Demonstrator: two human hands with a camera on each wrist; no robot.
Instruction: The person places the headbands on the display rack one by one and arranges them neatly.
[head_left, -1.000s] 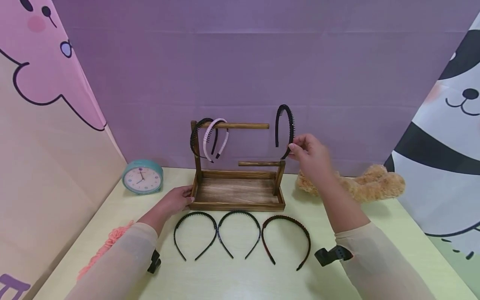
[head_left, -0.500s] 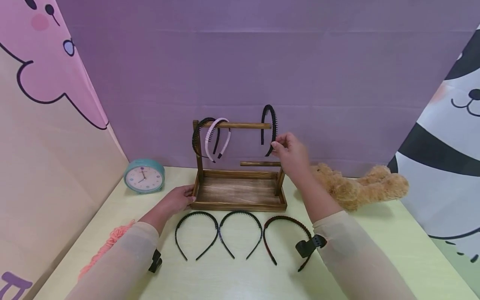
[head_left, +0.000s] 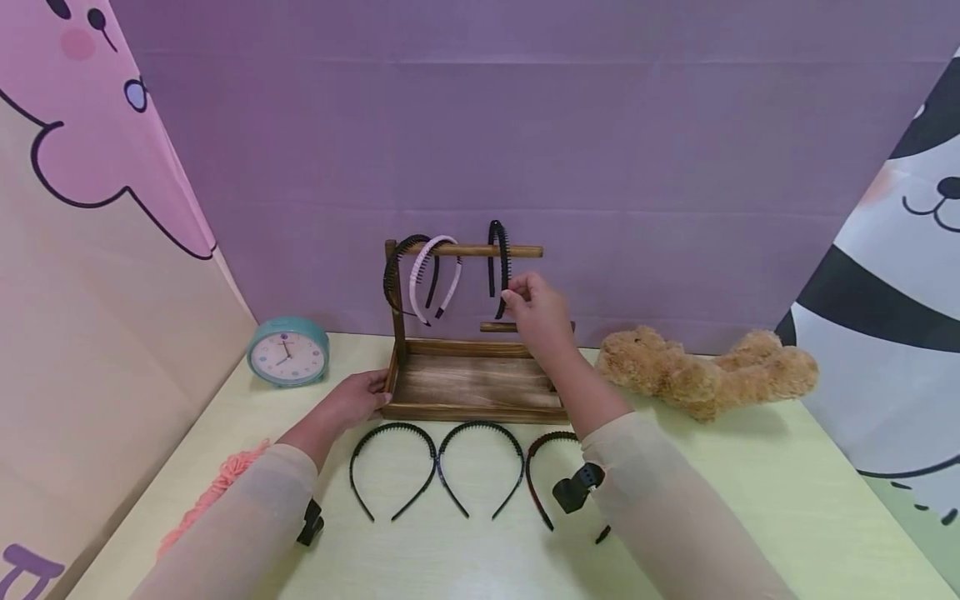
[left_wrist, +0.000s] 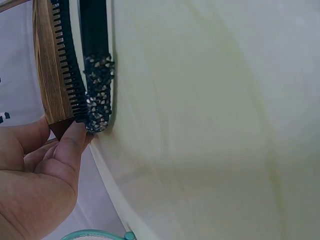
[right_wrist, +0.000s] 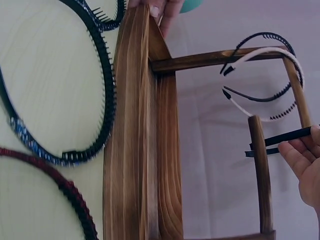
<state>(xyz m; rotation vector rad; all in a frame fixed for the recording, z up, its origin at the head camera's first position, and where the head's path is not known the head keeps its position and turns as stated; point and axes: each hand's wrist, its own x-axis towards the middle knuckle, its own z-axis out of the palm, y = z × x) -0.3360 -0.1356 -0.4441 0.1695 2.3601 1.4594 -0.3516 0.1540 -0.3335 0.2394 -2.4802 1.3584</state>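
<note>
My right hand [head_left: 540,312] pinches one leg of a black toothed headband [head_left: 505,267] low down. Its arch stands astride the upper bar [head_left: 525,251] of a wooden rack, slightly above it. Farther left on that bar hang a pale pink headband [head_left: 414,287] and another black headband [head_left: 391,279]. With thumb and fingers, my left hand [head_left: 352,402] grips the left corner of the rack's tray [head_left: 472,413]; the left wrist view shows this grip on the wood [left_wrist: 50,75]. The right wrist view has the held headband [right_wrist: 287,136] behind the short bar [right_wrist: 261,175].
Three headbands lie before the rack: a black one [head_left: 393,427], a dark blue-flecked one [head_left: 480,423], and a dark red one [head_left: 534,475] partly under my right sleeve. A teal clock [head_left: 288,354] stands left, a plush toy [head_left: 705,379] lies right, pink yarn [head_left: 213,496] front left.
My right hand has carried the black headband leftward, from beyond the upper bar's free end to around the bar. My left hand has stayed at the tray's corner.
</note>
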